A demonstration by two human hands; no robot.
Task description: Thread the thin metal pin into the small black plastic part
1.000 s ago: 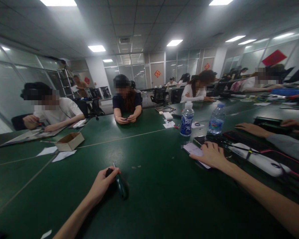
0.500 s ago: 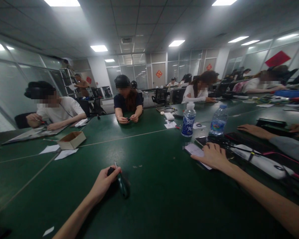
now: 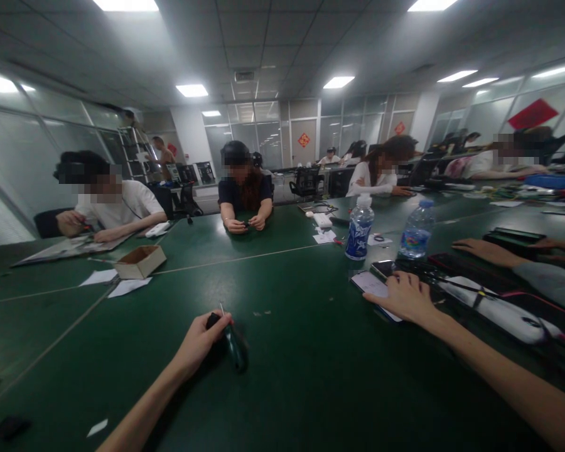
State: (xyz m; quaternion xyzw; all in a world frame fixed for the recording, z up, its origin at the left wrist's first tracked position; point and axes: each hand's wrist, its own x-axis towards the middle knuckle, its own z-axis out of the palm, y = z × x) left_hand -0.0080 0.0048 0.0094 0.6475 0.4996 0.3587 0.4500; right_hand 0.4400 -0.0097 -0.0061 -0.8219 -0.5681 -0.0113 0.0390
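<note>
My left hand (image 3: 200, 339) is closed over the green table (image 3: 301, 364), thumb pressed against the fingers. It grips a screwdriver (image 3: 234, 348) near the thin metal shaft, with the dark green handle slanting down toward me. Something black (image 3: 211, 321) also shows between these fingers; its kind is unclear. Farther right, my right hand (image 3: 408, 297) lies with fingers spread over the edge of a flat pale-faced pad or phone (image 3: 371, 284). A dark-screened phone (image 3: 383, 269) lies just beyond its fingertips.
Two water bottles, one blue-labelled (image 3: 359, 229) and one clear (image 3: 417, 232), stand behind my right hand. A white power strip (image 3: 494, 307) with cables lies right of it, near a co-worker's hand (image 3: 487, 250). An open box (image 3: 141, 262) and papers (image 3: 129, 287) are at left.
The whole view has shifted slightly, moving everything a little to the right. Both hands keep the same hold and place on the table.
</note>
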